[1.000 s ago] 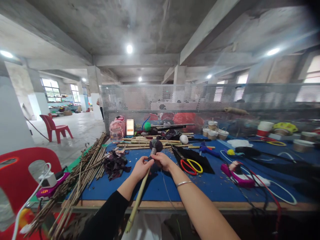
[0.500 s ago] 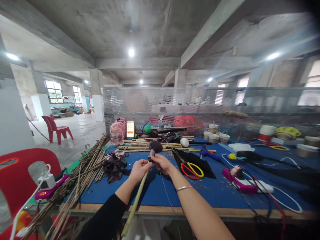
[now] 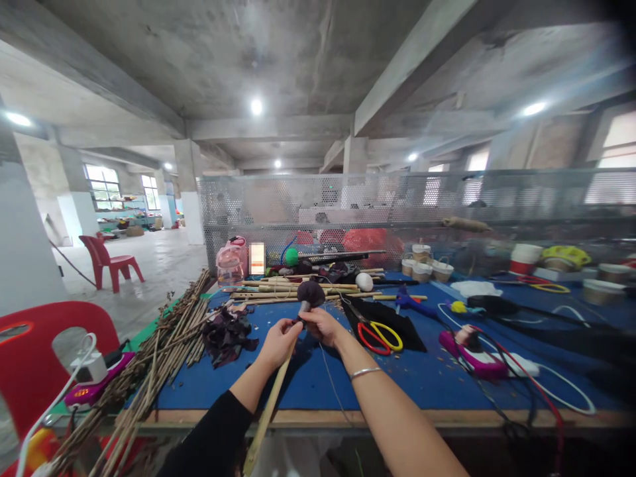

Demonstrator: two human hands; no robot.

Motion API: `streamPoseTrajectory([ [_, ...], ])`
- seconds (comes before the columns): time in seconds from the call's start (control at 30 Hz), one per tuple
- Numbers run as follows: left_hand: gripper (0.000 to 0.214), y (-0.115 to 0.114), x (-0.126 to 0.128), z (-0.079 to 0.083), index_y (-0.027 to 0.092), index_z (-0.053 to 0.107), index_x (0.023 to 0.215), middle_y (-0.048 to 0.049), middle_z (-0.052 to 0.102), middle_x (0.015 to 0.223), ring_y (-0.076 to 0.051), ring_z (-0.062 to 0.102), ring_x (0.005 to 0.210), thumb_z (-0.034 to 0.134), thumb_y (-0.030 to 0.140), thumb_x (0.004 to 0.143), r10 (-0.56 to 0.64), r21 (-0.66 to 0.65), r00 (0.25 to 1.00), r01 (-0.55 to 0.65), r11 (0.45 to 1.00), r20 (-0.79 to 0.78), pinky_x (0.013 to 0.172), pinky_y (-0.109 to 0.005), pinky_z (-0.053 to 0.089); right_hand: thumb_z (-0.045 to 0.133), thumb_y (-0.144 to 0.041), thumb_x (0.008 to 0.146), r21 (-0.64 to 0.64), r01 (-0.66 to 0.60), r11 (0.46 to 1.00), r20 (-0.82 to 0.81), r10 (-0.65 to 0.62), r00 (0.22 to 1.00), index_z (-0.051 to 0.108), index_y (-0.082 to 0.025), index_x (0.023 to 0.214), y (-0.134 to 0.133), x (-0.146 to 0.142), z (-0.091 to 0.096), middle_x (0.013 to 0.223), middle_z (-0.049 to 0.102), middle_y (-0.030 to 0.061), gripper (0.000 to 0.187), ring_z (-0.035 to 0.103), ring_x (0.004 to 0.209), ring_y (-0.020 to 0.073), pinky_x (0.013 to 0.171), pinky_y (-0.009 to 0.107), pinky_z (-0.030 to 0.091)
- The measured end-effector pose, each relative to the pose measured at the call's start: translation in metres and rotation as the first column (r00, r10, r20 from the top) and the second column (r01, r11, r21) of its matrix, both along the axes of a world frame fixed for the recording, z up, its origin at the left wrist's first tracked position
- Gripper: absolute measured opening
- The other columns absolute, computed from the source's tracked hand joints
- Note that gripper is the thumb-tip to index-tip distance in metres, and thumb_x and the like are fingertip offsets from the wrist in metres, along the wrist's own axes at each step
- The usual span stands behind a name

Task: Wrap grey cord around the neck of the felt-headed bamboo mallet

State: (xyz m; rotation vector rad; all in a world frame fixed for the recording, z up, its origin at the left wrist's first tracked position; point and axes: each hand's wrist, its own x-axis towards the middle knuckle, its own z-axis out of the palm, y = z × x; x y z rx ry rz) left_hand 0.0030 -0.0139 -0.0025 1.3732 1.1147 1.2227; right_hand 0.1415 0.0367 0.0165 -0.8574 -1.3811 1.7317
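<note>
Scissors (image 3: 380,334) right of hands, on table (image 3: 412,377)

- The stick (image 3: 268,411) at lower centre is pale yellow-green, with a dark purplish-grey tuft (image 3: 311,293) at its top.
- The desk (image 3: 308,377) has a deep blue cover and a light wooden front edge.
- The scissors (image 3: 380,336) at centre right have one red and one yellow handle loop, on a black cloth (image 3: 397,317).
- The sleeve (image 3: 213,440) at lower left is black.
- The chair (image 3: 30,358) at far left is red, and so is the smaller chair (image 3: 110,262) further back.
- The scraps (image 3: 226,333) left of centre are dark purple.
- The bundle of twigs (image 3: 159,358) is brown.
- The bracelet (image 3: 365,373) is silver.
</note>
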Motion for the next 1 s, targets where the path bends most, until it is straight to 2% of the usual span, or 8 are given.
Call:
streamPoseTrajectory([
  [0.2, 0.035, -0.002, -0.002, 0.005, 0.018, 0.042, 0.052, 0.0061, 0.044, 0.038, -0.007, 0.041, 0.034, 0.065, 0.044, 0.060, 0.061, 0.020, 0.985, -0.059, 0.998, -0.164, 0.037, -0.020, 0.030, 0.067, -0.042, 0.062, 0.032, -0.009, 0.999, 0.017, 0.009, 1.000, 0.053, -0.014, 0.069, -0.002, -0.002, 0.000, 0.034, 0.024, -0.0120, 0.032, 0.013, 0.029, 0.0022, 0.032, 0.020, 0.002],
  [0.3, 0.036, -0.005, -0.001, 0.009, 0.018, 0.043, 0.052, 0.0057, 0.045, 0.037, -0.006, 0.038, 0.033, 0.060, 0.047, 0.065, 0.036, 0.015, 0.995, -0.035, 0.999, -0.095, 0.037, -0.019, 0.028, 0.067, -0.046, 0.062, 0.058, -0.027, 0.998, -0.055, 0.030, 0.998, 0.055, -0.014, 0.074, -0.003, -0.002, 0.002, 0.035, 0.022, -0.0126, 0.036, 0.012, 0.030, 0.0019, 0.032, 0.020, 0.002],
  [0.5, 0.040, -0.011, 0.001, 0.011, 0.016, 0.051, 0.070, 0.0067, 0.046, 0.044, -0.005, 0.036, 0.032, 0.056, 0.056, 0.065, -0.141, -0.124, 0.972, 0.166, 0.978, 0.189, 0.033, -0.017, 0.025, 0.071, -0.045, 0.059, 0.010, -0.099, 0.995, -0.187, 0.099, 0.977, 0.055, -0.016, 0.088, -0.003, 0.003, 0.005, 0.036, 0.020, -0.0138, 0.044, 0.010, 0.032, 0.0020, 0.034, 0.018, 0.002],
  [0.67, 0.046, -0.013, 0.005, 0.008, 0.015, 0.051, 0.078, 0.0034, 0.051, 0.051, -0.008, 0.045, 0.037, 0.050, 0.059, 0.068, -0.150, -0.191, 0.984, 0.167, 0.967, 0.099, 0.035, -0.018, 0.030, 0.070, -0.045, 0.059, -0.012, -0.055, 0.998, -0.026, 0.054, 0.998, 0.049, -0.016, 0.069, 0.001, 0.004, -0.002, 0.035, 0.026, -0.0125, 0.037, 0.014, 0.030, 0.0019, 0.033, 0.020, 0.003],
  [0.73, 0.043, -0.011, 0.006, 0.006, 0.015, 0.048, 0.073, 0.0020, 0.053, 0.054, -0.009, 0.049, 0.040, 0.051, 0.058, 0.067, -0.063, -0.113, 0.997, 0.059, 0.992, -0.035, 0.038, -0.020, 0.033, 0.069, -0.043, 0.060, 0.001, -0.032, 0.999, 0.053, 0.032, 0.998, 0.044, -0.017, 0.063, 0.003, 0.001, -0.005, 0.034, 0.028, -0.0118, 0.037, 0.015, 0.029, 0.0020, 0.032, 0.020, 0.003],
  [0.83, 0.036, -0.008, 0.002, 0.003, 0.016, 0.046, 0.061, 0.0040, 0.048, 0.051, -0.008, 0.045, 0.045, 0.059, 0.049, 0.064, 0.138, 0.136, 0.963, -0.109, 0.985, -0.230, 0.045, -0.021, 0.032, 0.068, -0.044, 0.061, 0.027, -0.018, 0.999, 0.082, 0.015, 0.997, 0.040, -0.018, 0.060, 0.004, -0.004, -0.009, 0.035, 0.028, -0.0118, 0.038, 0.016, 0.028, 0.0021, 0.032, 0.021, 0.004],
  [0.9, 0.034, -0.005, -0.001, 0.001, 0.016, 0.046, 0.055, 0.0051, 0.045, 0.048, -0.008, 0.041, 0.047, 0.061, 0.045, 0.063, 0.206, 0.224, 0.929, -0.140, 0.964, -0.306, 0.047, -0.020, 0.030, 0.068, -0.045, 0.060, 0.033, -0.013, 0.999, 0.081, 0.010, 0.997, 0.039, -0.018, 0.060, 0.004, -0.006, -0.009, 0.034, 0.027, -0.0123, 0.039, 0.015, 0.028, 0.0020, 0.032, 0.021, 0.004],
  [1.0, 0.035, -0.001, -0.004, -0.003, 0.017, 0.044, 0.050, 0.0060, 0.041, 0.044, -0.007, 0.037, 0.045, 0.059, 0.045, 0.064, 0.197, 0.219, 0.924, -0.128, 0.967, -0.329, 0.045, -0.020, 0.027, 0.069, -0.045, 0.059, 0.025, -0.015, 1.000, 0.070, 0.013, 0.997, 0.038, -0.019, 0.060, 0.002, -0.006, -0.007, 0.034, 0.025, -0.0128, 0.041, 0.014, 0.028, 0.0018, 0.033, 0.021, 0.003],
])
